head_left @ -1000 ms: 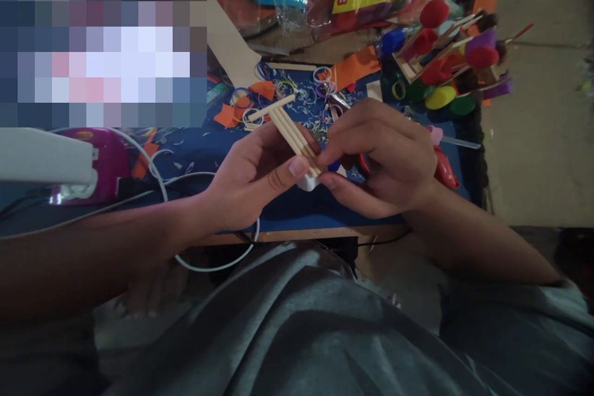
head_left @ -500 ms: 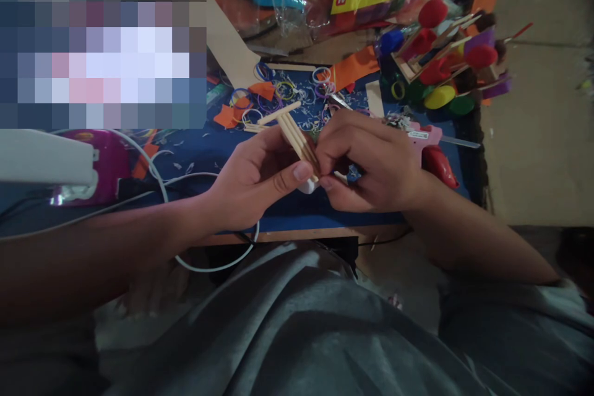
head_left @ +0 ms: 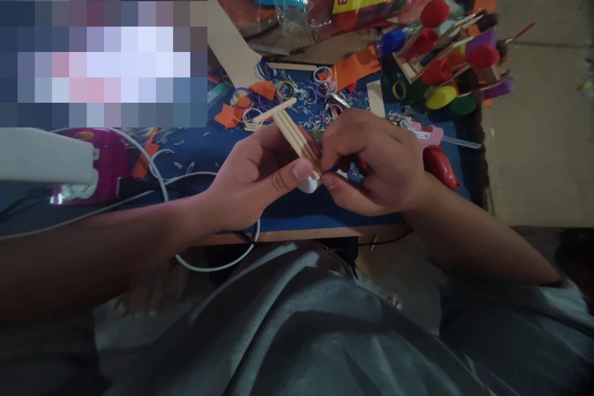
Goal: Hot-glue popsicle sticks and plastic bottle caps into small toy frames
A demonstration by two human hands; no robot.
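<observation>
A small wooden stick model (head_left: pixel 292 135), several thin pale sticks side by side with one stick across the far end, is in my left hand (head_left: pixel 260 176). The left thumb presses on its near end, and the other fingers curl underneath. A white rounded piece (head_left: pixel 309 185) shows below that end, partly hidden by the thumb. My right hand (head_left: pixel 371 161) is closed in a pinch beside the model's near end. Whatever lies between its thumb and fingertips is too small and covered to name.
Coloured plastic rings (head_left: pixel 286 89), orange scraps (head_left: pixel 226 115) and white shreds litter the blue tabletop (head_left: pixel 195 145). A pink glue gun (head_left: pixel 429 136) lies right of my hand, near finished stick models (head_left: pixel 445 62) with coloured wheels. A white cable (head_left: pixel 160 182) loops at left.
My right hand has shifted slightly to the right, opening a narrow gap beside the sticks. The stick model has tilted a little; my left hand stays nearly still.
</observation>
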